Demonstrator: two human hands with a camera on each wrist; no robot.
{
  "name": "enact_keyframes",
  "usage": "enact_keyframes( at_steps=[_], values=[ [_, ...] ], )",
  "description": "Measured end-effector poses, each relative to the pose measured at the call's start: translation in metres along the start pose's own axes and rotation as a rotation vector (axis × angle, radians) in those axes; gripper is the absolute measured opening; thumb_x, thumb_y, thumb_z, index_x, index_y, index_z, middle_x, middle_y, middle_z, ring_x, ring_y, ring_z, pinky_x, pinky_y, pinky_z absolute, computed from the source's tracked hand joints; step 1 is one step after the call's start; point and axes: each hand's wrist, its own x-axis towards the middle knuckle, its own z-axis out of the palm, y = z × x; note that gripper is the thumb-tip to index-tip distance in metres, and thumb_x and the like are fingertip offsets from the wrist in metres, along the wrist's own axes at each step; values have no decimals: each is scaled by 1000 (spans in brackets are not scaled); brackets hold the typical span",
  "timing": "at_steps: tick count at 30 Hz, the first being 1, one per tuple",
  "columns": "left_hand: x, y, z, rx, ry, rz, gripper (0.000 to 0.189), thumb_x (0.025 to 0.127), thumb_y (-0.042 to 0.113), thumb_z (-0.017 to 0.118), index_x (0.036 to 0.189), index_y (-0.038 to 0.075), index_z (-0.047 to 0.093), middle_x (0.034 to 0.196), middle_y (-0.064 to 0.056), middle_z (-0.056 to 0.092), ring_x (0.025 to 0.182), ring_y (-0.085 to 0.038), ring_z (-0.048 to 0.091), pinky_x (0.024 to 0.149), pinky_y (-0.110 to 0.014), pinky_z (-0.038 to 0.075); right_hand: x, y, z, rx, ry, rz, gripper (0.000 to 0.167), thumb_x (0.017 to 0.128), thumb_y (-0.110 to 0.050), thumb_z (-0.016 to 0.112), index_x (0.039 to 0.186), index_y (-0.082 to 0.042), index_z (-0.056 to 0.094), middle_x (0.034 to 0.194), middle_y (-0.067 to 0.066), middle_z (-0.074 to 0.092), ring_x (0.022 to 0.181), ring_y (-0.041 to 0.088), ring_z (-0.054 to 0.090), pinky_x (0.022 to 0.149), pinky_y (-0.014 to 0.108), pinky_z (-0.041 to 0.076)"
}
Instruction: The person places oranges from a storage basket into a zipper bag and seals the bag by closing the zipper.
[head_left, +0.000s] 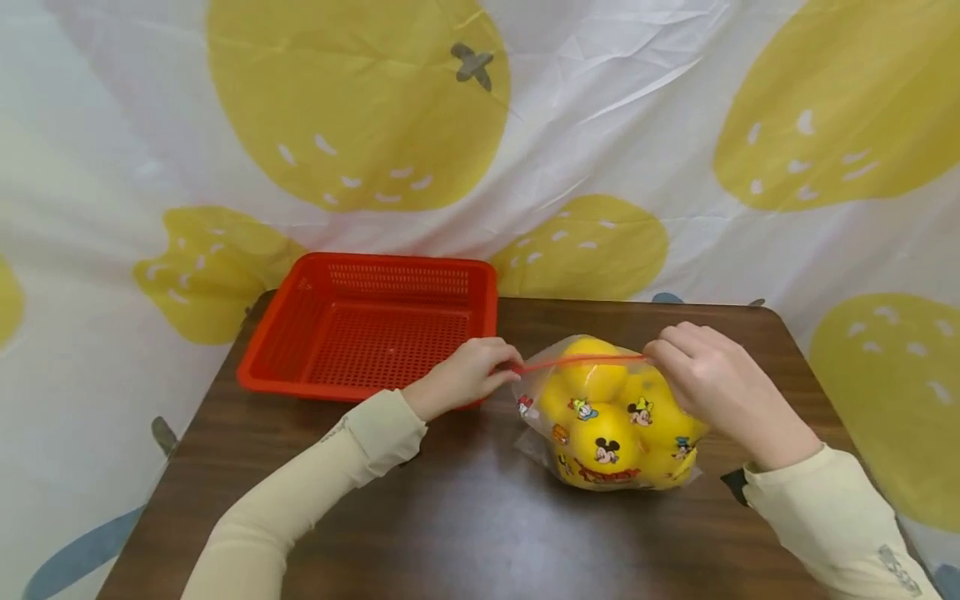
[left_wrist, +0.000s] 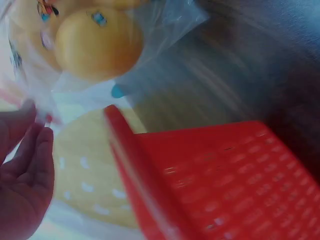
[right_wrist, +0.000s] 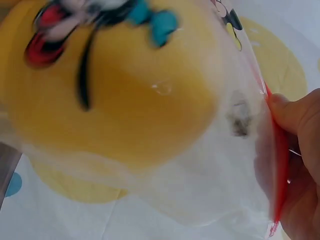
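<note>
A clear zip bag (head_left: 607, 475) printed with cartoon characters stands on the table, filled with several yellow round fruits or balls (head_left: 600, 437). Along its top runs a red zip strip (head_left: 585, 360). My left hand (head_left: 476, 371) pinches the strip's left end between thumb and fingers. At the other end, my right hand (head_left: 701, 375) grips the strip, its thumb (right_wrist: 287, 112) on the red edge in the right wrist view. The strip is stretched nearly straight between both hands. In the left wrist view the left hand (left_wrist: 25, 165) is partly cut off.
A red plastic basket (head_left: 292, 387) with perforated walls stands left of the bag, close to my left hand. Both are on a dark brown wooden table (head_left: 450, 533). Behind the table hangs a white cloth (head_left: 600, 100) with yellow fruit prints.
</note>
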Motion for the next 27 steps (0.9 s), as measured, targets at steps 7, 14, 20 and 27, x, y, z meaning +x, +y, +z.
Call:
enact_keyframes(
  at_steps=[7, 14, 20, 27],
  values=[
    [0, 19, -28, -51, 27, -54, 10, 87, 11, 58, 82, 10, 66, 79, 1, 60, 71, -10, 55, 67, -21, 45, -15, 9, -4, 61, 11, 102, 48, 97, -35, 34, 78, -2, 62, 74, 3, 56, 66, 15, 50, 62, 28, 44],
    [25, 6, -25, -33, -52, -260, 13, 88, 9, 55, 85, 6, 67, 82, -3, 64, 76, -14, 57, 71, -25, 47, -21, 39, 31, 123, -126, 292, 8, 77, -1, 67, 83, -2, 62, 77, 3, 56, 68, 13, 49, 61, 30, 44],
    [59, -28, -9, 23, -119, -419, 17, 89, 9, 53, 89, 3, 68, 87, -7, 66, 78, -19, 59, 72, -29, 48, -22, 70, 84, 212, -289, 538, 8, 88, -3, 55, 87, 1, 62, 79, 12, 58, 70, 25, 54, 63, 40, 46],
    [77, -48, 4, 16, -183, -534, 18, 88, 9, 51, 87, 4, 68, 86, -7, 66, 73, -18, 56, 66, -27, 45, -29, 87, 116, 272, -388, 674, 13, 90, -5, 52, 89, 4, 62, 84, 18, 61, 75, 30, 57, 67, 44, 46]
  ],
)
